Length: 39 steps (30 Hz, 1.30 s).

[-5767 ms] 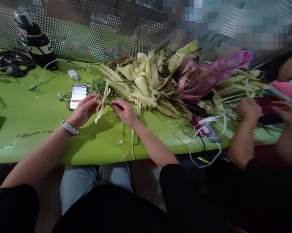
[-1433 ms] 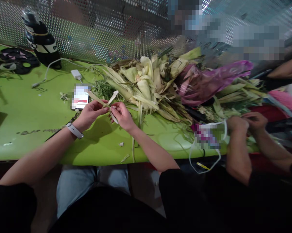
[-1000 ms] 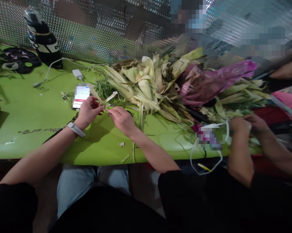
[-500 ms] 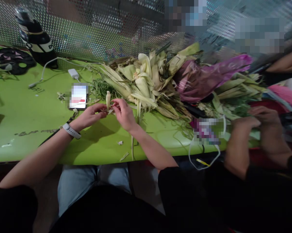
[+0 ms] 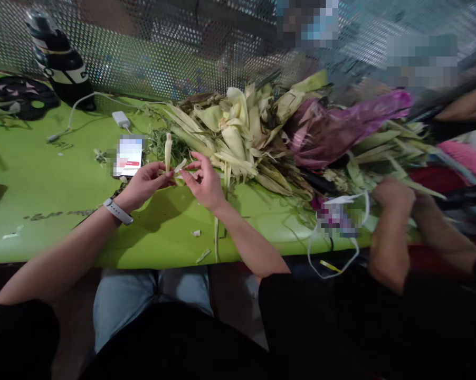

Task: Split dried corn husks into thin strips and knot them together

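Above the green table's front half, my left hand [image 5: 151,178] pinches the lower end of a pale, narrow piece of plant [image 5: 168,150] that stands upright from the fingertips; its kind is unclear. Close by on the right, my right hand [image 5: 205,186] has its thumb and a finger at a thin pale strip [image 5: 180,165] that looks peeled, and seems to pinch it. The index finger is stretched out above. Behind both hands lies a large heap of corn husks [image 5: 234,140], with thin green sprigs [image 5: 164,143] at its left side.
A lit phone [image 5: 130,158], a white adapter [image 5: 121,120] with a cable and a dark bottle [image 5: 66,68] stand or lie on the left. A pink plastic bag [image 5: 321,132] rests on the husks. At the right, a co-worker's hands [image 5: 394,198] handle green leaves. Small scraps [image 5: 196,233] lie near the table edge.
The pale piece has risen slightly and shifted left, and more of it shows. My right hand has drawn open a little, a strip now visible at its fingertips. The co-worker's hands moved left.
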### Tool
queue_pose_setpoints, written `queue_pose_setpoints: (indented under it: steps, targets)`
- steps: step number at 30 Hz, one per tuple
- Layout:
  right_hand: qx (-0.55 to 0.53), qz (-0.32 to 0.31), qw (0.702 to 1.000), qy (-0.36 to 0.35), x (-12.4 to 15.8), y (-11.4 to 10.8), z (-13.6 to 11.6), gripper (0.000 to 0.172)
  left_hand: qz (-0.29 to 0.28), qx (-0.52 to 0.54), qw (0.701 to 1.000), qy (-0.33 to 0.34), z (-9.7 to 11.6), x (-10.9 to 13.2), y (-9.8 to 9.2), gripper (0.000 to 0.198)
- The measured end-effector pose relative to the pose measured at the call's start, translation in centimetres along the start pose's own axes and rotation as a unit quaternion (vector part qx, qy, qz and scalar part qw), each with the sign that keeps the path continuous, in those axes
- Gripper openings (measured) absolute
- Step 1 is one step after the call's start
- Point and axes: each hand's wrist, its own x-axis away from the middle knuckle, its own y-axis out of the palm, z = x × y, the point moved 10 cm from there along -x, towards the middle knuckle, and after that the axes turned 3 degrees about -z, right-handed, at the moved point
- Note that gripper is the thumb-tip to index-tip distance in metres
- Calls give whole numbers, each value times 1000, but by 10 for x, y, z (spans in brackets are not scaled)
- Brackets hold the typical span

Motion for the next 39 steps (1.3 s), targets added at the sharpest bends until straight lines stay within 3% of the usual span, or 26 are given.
queue_pose_setpoints:
  steps: [3, 7, 11, 13, 16, 18, 23, 28, 33, 39]
  targets:
    - [45, -20, 998, -25, 0, 2, -5, 36, 19, 15, 999, -29, -1, -1, -6, 29]
    - [147, -22, 978, -148, 4, 7, -26, 23, 30, -26, 998, -53, -7, -3, -13, 20]
    - [255, -48, 938, -228, 7, 15, -41, 23, -58, -154, 985, -51, -6, -3, -3, 20]
    - [272, -67, 923, -265, 9, 20, -48, 24, -108, -206, 971, -46, -3, -1, 5, 20]
    - [260, -93, 919, -281, 10, 26, -48, 26, -141, -250, 958, -18, 6, 2, 14, 19]
    - [244, -80, 930, -262, 8, 25, -42, 29, -139, -234, 962, 3, 11, 3, 16, 21]
    - [173, -26, 968, -179, 5, 12, -30, 38, -75, -103, 992, 15, 10, 0, 7, 30]
    - [24, -56, 997, -56, 5, 11, -17, 39, -115, -43, 992, -1, 8, 4, 20, 21]
    - [-118, -66, 991, 5, 4, 16, -7, 39, -95, -50, 994, 4, 9, 6, 17, 24]
    - [-282, -83, 951, 92, 2, 30, 10, 45, -90, -28, 996, 7, 6, 3, 14, 29]
